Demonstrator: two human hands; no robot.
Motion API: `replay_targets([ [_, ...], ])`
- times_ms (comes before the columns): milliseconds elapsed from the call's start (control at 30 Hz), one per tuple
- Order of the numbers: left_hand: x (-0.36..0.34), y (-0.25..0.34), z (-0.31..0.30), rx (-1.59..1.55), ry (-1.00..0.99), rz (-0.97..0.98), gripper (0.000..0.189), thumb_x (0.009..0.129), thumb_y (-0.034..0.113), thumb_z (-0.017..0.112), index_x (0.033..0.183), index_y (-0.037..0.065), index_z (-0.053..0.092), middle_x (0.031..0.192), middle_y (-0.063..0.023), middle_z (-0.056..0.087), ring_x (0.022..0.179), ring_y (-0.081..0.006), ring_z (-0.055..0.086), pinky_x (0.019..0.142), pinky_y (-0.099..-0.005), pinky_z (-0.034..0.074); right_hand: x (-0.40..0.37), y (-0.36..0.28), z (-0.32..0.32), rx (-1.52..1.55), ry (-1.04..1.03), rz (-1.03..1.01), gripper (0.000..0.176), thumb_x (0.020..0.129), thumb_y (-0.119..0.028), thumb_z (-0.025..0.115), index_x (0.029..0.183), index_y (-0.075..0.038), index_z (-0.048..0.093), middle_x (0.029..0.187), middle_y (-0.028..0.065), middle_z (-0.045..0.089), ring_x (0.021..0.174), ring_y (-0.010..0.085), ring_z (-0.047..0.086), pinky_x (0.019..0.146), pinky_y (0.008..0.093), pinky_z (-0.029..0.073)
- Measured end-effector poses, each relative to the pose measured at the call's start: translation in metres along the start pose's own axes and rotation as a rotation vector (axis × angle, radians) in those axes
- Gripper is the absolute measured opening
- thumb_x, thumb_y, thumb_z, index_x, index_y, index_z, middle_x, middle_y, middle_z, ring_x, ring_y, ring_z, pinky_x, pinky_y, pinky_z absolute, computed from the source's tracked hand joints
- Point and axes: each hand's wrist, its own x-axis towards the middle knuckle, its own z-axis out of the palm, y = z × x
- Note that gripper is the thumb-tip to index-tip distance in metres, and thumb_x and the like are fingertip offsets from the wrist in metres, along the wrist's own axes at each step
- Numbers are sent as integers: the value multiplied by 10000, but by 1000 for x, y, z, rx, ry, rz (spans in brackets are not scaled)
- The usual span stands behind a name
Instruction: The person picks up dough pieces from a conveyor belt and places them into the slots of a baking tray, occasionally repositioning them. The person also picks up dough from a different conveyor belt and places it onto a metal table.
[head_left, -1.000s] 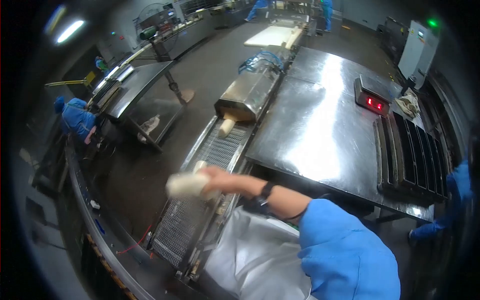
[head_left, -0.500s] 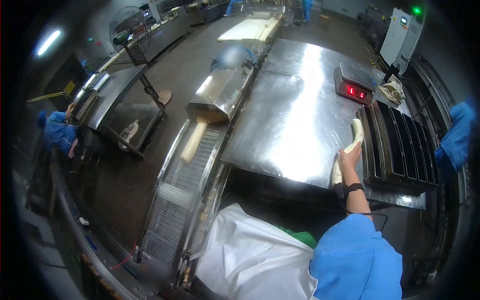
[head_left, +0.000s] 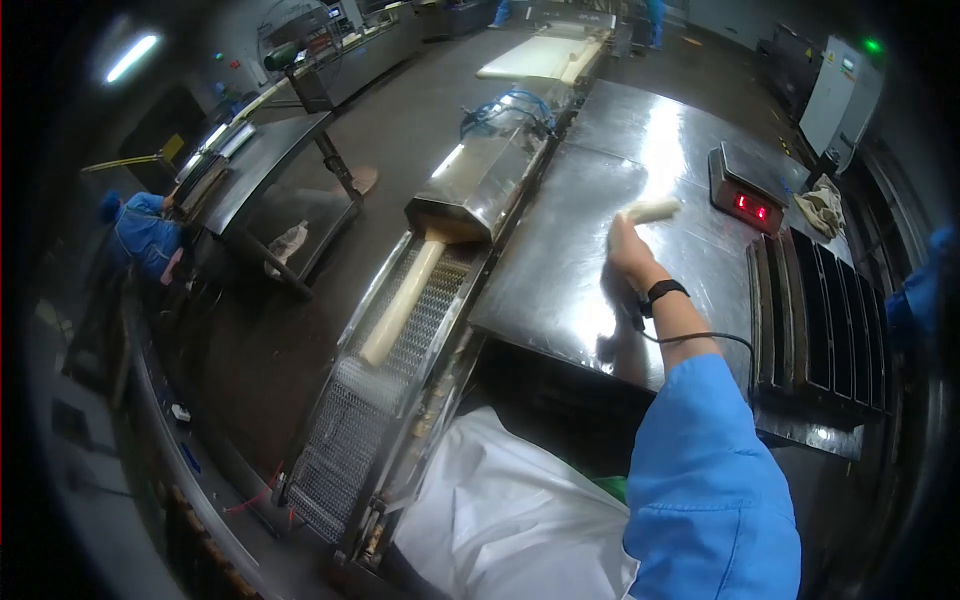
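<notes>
My right hand (head_left: pixel 628 248) is over the metal table (head_left: pixel 560 240), fingers closed round a pale dough strip (head_left: pixel 655 210). The strip points to the right, towards the scale, and is smeared by motion; part of it is hidden by my hand. A dark band with a cable sits on my right wrist. My left hand is out of view. On the mesh conveyor (head_left: pixel 335 440) to the left, another long dough roll (head_left: pixel 400 305) sticks out from under a metal housing (head_left: pixel 465 190).
A scale (head_left: pixel 748 190) with red digits stands on the table, with a cloth (head_left: pixel 822 208) beside it. Several dark baking pans (head_left: pixel 820 315) stand at the table's right edge. A person in blue (head_left: pixel 148 235) works at a side table (head_left: pixel 265 165) on the left.
My right hand has moved left from beside the pans to the middle of the table, carrying the dough strip. The roll on the conveyor reaches farther out of the housing.
</notes>
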Motion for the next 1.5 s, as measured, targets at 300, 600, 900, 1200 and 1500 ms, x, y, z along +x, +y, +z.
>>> replay_targets([
  [300,-17,4,-38,-69,-233,-78,925,828,777,460,1004,-104,679,946,-313,669,904,-439,652,825,-486,504,-98,-96,25,-135,-55,-396,700,806,-108,601,1447,-62,324,1343,254,468,1185,412,509,976,459,447],
  [600,-29,10,-49,-500,-141,-201,835,724,659,718,939,-143,627,1011,-326,630,957,-394,627,836,-467,488,-139,-160,59,523,-709,94,310,912,-247,604,1139,-47,534,837,44,584,706,147,572,633,307,486],
  [900,-21,1,-12,-374,-35,-211,1139,799,637,631,1336,-283,228,1421,-428,277,1374,-477,272,1163,-480,214,-277,-456,-2,1028,-1263,-698,703,874,-491,573,1237,105,493,771,40,522,543,78,457,439,218,358],
  [1200,-22,2,-16,-429,-87,-259,1153,821,624,625,1375,-267,149,1463,-443,161,1411,-504,169,1177,-505,162,-431,-620,85,1418,-1956,-643,782,860,-36,612,1513,0,184,1483,290,305,1326,384,433,1119,450,375],
  [1500,-19,0,-7,-413,-121,-249,1096,856,635,559,1376,-256,191,1469,-427,184,1427,-475,168,1187,-462,167,-373,-479,276,-294,-790,-1356,556,780,-242,708,1264,-28,538,1266,225,556,1196,398,517,996,482,427],
])
